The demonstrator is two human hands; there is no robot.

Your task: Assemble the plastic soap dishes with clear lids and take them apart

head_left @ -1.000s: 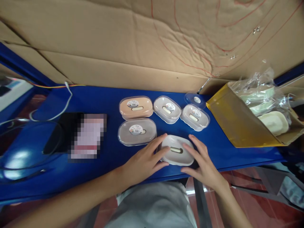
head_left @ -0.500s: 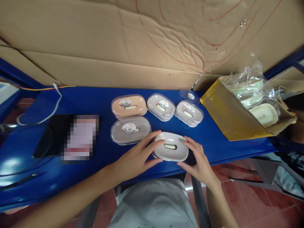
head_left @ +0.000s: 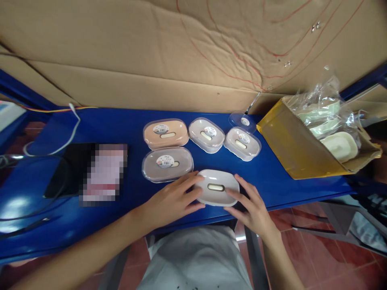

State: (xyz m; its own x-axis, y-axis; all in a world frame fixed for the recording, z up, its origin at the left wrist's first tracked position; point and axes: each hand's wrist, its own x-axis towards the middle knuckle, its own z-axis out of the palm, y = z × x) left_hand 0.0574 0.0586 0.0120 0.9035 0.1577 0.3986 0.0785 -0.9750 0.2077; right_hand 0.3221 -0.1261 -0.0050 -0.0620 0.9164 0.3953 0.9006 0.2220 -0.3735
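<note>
A pale grey-white oval soap dish (head_left: 216, 197) with a slot in its middle lies near the table's front edge, without a lid. My left hand (head_left: 178, 195) grips its left end, fingertips over the rim. At the opposite end my right hand (head_left: 252, 205) holds it too, one finger reaching inside near the slot. Just behind stands a lidded grey soap dish (head_left: 151, 167). Beyond it are a lidded peach soap dish (head_left: 178, 138) and two lidded pale ones, a left one (head_left: 197, 137) and a right one (head_left: 248, 153). A loose clear lid (head_left: 237, 120) lies farther back.
At the right, an open cardboard box (head_left: 281, 149) contains cream and pale green dishes in clear plastic. On the left lie a dark flat device (head_left: 71, 173) with a blurred-out part and a white cable (head_left: 71, 137). A cardboard wall (head_left: 127, 92) borders the blue table (head_left: 121, 225) behind.
My right hand's finger has moved inward over the dish toward the slot, while my left fingers have drawn back toward the left rim. The dish looks slightly more level.
</note>
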